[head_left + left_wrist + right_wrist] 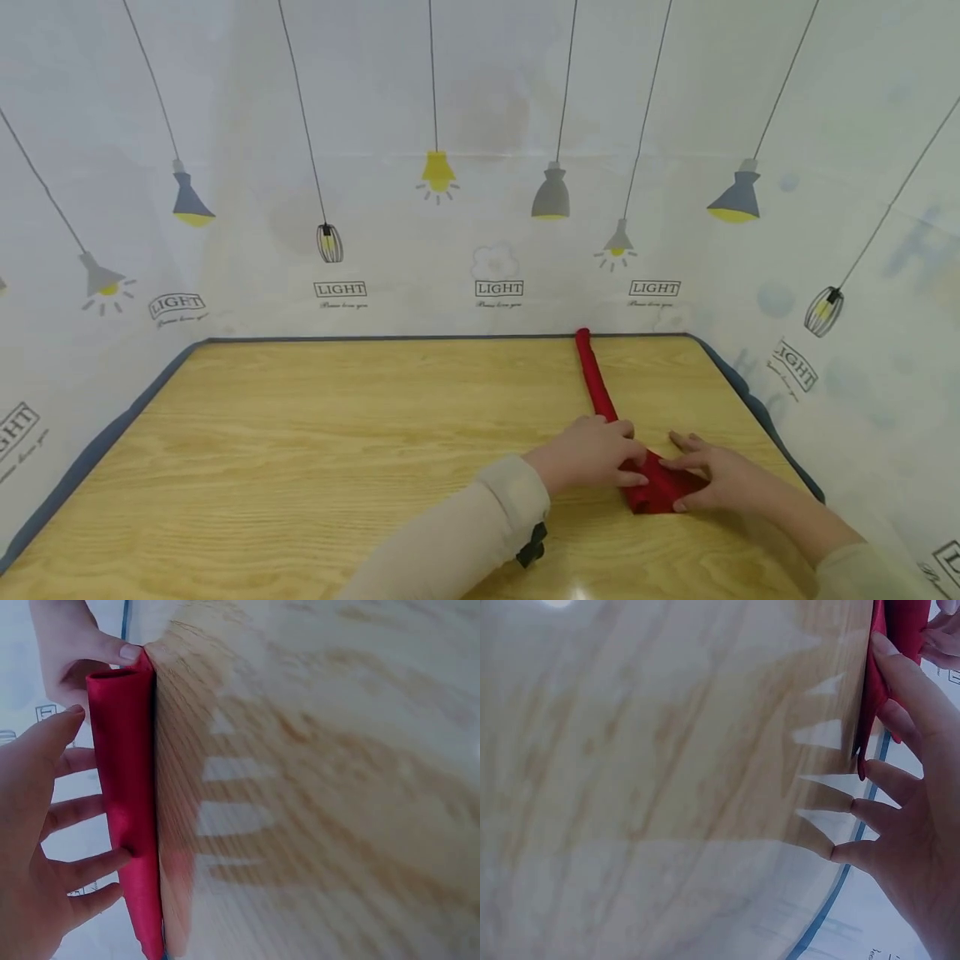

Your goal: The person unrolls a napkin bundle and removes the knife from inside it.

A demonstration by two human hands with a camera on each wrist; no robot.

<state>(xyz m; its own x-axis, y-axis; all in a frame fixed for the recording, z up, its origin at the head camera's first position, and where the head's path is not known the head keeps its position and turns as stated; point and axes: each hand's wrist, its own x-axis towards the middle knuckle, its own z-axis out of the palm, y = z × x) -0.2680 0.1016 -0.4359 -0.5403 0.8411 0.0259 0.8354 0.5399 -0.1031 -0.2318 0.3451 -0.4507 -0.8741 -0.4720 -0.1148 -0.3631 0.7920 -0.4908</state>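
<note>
A red cloth [595, 379] lies on the wooden table toward the right, rolled into a long narrow tube that reaches the far edge. At its near end a flat flap [662, 489] spreads out to the right of the roll. My left hand [592, 454] rests over the near part of the roll; in the left wrist view its spread fingertips [124, 856] touch the tube's side. On the flap's right edge lies the thumb of my right hand [727, 481]. The other fingers of that hand are spread, some with tips down on the tabletop [667, 787].
The table is bounded at the back and sides by a dark blue edging [390, 337]. Behind it rises a white wall covering [495, 200] printed with hanging lamps. A small black object [531, 546] is at the left sleeve's cuff.
</note>
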